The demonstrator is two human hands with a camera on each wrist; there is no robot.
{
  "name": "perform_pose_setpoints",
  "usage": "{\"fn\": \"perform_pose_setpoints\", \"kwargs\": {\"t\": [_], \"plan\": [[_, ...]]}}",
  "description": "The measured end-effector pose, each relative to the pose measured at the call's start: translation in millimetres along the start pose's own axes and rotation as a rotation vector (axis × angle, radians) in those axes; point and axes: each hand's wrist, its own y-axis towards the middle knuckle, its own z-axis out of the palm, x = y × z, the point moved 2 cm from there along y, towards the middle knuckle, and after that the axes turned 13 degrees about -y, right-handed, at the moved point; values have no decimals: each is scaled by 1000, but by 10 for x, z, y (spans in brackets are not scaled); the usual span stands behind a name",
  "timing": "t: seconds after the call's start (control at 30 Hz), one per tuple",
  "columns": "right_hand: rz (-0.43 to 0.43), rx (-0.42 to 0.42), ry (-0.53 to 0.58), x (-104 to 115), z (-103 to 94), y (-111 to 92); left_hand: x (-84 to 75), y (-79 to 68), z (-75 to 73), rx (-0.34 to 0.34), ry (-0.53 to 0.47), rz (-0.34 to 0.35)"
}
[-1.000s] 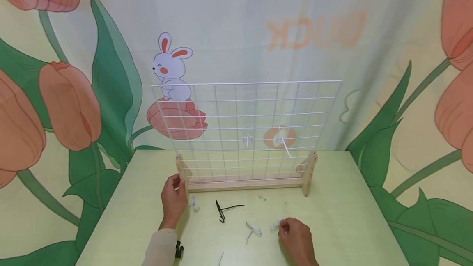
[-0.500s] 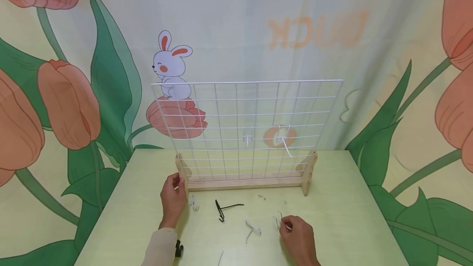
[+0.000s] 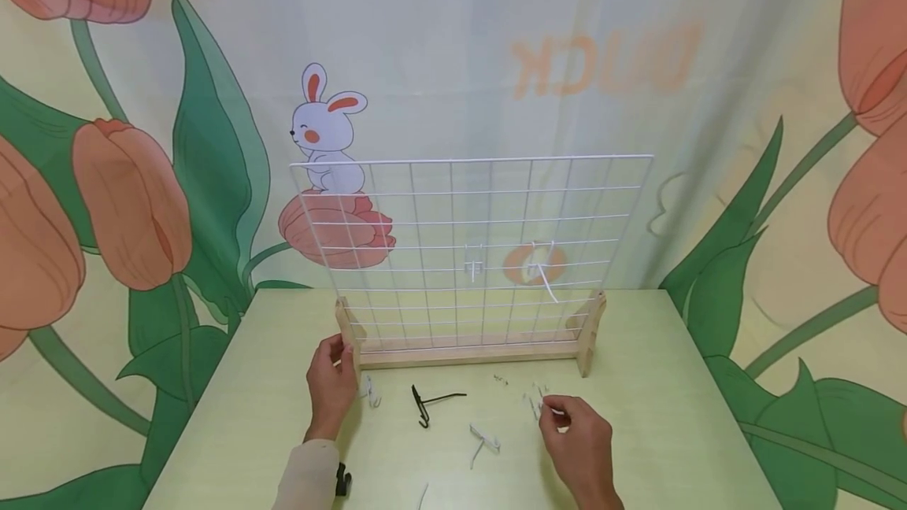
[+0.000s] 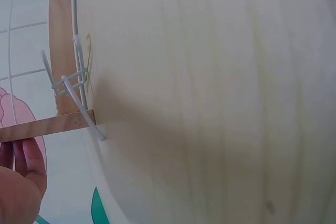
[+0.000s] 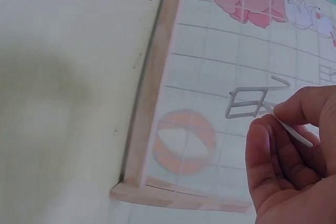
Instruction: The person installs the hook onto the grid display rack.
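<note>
A white wire grid panel (image 3: 471, 160) stands upright in a wooden stand (image 3: 468, 358) on the table. My left hand (image 3: 331, 388) rests its fingertips against the outer side of the stand's left foot (image 4: 50, 126). Between thumb and fingers, my right hand (image 3: 579, 443) pinches the prong of a white wire hook (image 5: 247, 103), raised in front of the panel at the right. Two white hooks hang on the grid: one near the middle (image 3: 473, 267), another with a long prong (image 3: 546, 278) to its right. The held hook's outline is faint in the head view.
On the table lie a black hook (image 3: 423, 401), a white hook (image 3: 485, 439) and another white hook (image 3: 371, 392) beside the left foot. Small bits (image 3: 501, 379) lie before the stand. A thin white piece (image 3: 423, 496) shows at the bottom edge. A printed curtain (image 3: 439, 46) hangs behind.
My right hand has lifted the white hook off the table and moved it slightly up towards the panel, turning it more upright. The left hand has stayed at the stand.
</note>
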Motion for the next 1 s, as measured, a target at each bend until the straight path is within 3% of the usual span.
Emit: {"fn": "perform_pose_setpoints", "kwargs": {"t": [0.37, 0.83, 1.0], "plan": [[-65, -142, 130, 144, -185, 176, 47, 6, 22, -1, 8, 65], [-159, -250, 331, 505, -492, 444, 42, -3, 8, 5, 14, 9], [-157, -276, 385, 659, -553, 573, 49, 0, 4, 4, 23, 6]]}}
